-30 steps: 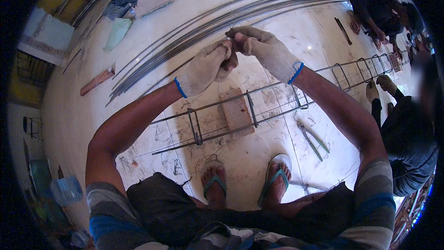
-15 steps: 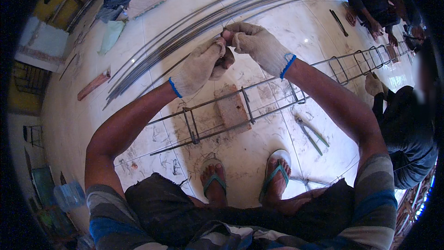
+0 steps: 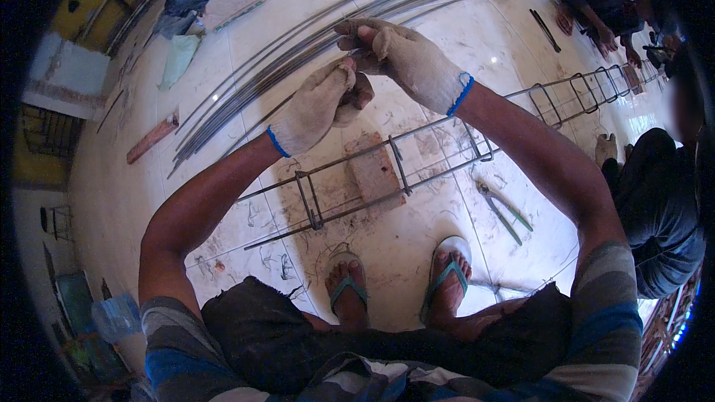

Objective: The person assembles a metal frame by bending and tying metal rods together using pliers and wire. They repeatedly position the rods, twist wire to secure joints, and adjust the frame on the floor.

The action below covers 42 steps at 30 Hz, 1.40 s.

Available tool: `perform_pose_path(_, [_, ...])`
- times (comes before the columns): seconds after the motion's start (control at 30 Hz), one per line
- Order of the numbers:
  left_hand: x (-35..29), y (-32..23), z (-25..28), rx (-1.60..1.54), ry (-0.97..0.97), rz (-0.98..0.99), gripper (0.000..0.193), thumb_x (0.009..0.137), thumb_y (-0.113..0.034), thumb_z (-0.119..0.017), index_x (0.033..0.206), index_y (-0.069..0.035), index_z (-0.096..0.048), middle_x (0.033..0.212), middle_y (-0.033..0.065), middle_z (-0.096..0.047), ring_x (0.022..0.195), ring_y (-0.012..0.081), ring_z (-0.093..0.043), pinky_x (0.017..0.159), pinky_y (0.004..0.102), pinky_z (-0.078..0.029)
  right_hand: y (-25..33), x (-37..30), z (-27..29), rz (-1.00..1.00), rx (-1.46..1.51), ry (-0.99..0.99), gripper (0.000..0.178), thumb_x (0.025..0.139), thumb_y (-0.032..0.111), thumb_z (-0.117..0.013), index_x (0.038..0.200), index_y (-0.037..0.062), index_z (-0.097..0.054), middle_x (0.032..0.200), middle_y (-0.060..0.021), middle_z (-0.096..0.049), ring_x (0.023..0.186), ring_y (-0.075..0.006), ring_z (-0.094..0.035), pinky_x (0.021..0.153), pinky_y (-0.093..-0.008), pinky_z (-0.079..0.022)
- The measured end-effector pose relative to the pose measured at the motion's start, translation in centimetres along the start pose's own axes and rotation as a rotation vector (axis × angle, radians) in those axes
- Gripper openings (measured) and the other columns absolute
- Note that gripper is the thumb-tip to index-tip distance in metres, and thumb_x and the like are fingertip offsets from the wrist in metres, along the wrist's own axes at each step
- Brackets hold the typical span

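Note:
Both my hands wear pale knit gloves with blue cuffs and bare fingertips, raised above a long steel rebar frame (image 3: 439,173). My left hand (image 3: 322,100) is closed, thumb pressed to its curled fingers; anything held there is too small to make out. Just beyond it, my right hand (image 3: 406,56) has its fingers stretched leftward and slightly apart, with no object visible in them. Below, the frame of straight bars and square stirrups crosses a reddish brick (image 3: 375,171). Pincers with green handles (image 3: 505,212) lie on the floor right of the brick.
Long loose steel bars (image 3: 257,78) curve across the tiles beyond my hands. Another brick (image 3: 153,138) lies at left. A crouching person (image 3: 655,208) is close on my right, with others (image 3: 599,4) farther off by the frame. Wire scraps (image 3: 283,268) litter the floor near my sandals.
My right hand has moved up and slightly left, its fingers loosening from a pinch beside the left hand. The left hand stays nearly in place. The neighbouring person's gloved hand has drawn back from the frame.

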<state>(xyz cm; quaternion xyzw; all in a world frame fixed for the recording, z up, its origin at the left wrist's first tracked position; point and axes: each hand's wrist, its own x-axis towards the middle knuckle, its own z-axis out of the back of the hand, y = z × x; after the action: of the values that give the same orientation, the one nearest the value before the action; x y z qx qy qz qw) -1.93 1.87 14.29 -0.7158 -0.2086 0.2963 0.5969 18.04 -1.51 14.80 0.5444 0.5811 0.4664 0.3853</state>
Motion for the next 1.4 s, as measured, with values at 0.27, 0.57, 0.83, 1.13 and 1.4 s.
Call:
perform_pose_path(0.27, [-0.4, -0.3, 0.2, -0.15, 0.144, -0.05, 0.045, 0.115, -0.046, -0.043, 0.118, -0.004, -0.06, 0.083, 0.0018, -0.056, 0.054, 0.0069, -0.033, 0.049, 0.0253, -0.027, -0.2, -0.2, 1.8, 0.029, 0.253, 0.271, 0.047, 0.111, 0.035, -0.051, 0.141, -0.0003, -0.058, 0.135, -0.0121, -0.066, 0.128, -0.0227, -0.062, 0.113, -0.0399, -0.049])
perform_pose_path(0.57, [-0.6, -0.8, -0.4, -0.165, 0.172, -0.032, 0.05, 0.109, -0.058, -0.049, 0.118, -0.009, -0.052, 0.081, 0.0017, -0.051, 0.05, 0.0086, -0.034, 0.048, 0.0256, -0.03, -0.5, 0.8, 2.2, 0.006, 0.362, 0.168, 0.042, 0.107, 0.037, -0.064, 0.138, 0.0087, -0.059, 0.125, -0.003, -0.066, 0.108, -0.0153, -0.063, 0.099, -0.0369, -0.054])
perform_pose_path(0.83, [-0.5, -0.4, 0.3, -0.222, 0.124, -0.032, 0.049, 0.109, -0.056, -0.051, 0.127, -0.011, -0.053, 0.079, 0.0002, -0.048, 0.053, 0.0081, -0.034, 0.047, 0.0244, -0.027, 0.0, 0.7, 3.1, 0.122, 0.483, 0.135, 0.04, 0.109, 0.026, -0.061, 0.143, 0.0048, -0.056, 0.119, -0.0032, -0.068, 0.105, -0.0155, -0.067, 0.094, -0.0335, -0.057])
perform_pose_path(1.13, [-0.1, -0.3, 0.0, -0.25, 0.145, -0.015, 0.036, 0.11, -0.054, -0.05, 0.124, -0.021, -0.054, 0.075, -0.0012, -0.046, 0.054, 0.0065, -0.034, 0.046, 0.0239, -0.026, 0.2, 0.6, 3.0, 0.164, 0.521, 0.151, 0.038, 0.109, 0.017, -0.058, 0.145, 0.005, -0.052, 0.123, -0.0067, -0.068, 0.102, -0.0161, -0.072, 0.092, -0.03, -0.062])
perform_pose_path(1.4, [-0.5, -0.5, -0.3, -0.265, 0.119, -0.021, 0.049, 0.116, -0.047, -0.038, 0.135, -0.006, -0.057, 0.075, -0.0012, -0.047, 0.053, 0.007, -0.027, 0.048, 0.0253, -0.023, 0.9, 0.4, 1.7, 0.125, 0.444, 0.104, 0.041, 0.111, 0.021, -0.056, 0.147, 0.0025, -0.051, 0.112, -0.0037, -0.064, 0.097, -0.0152, -0.067, 0.09, -0.034, -0.06])
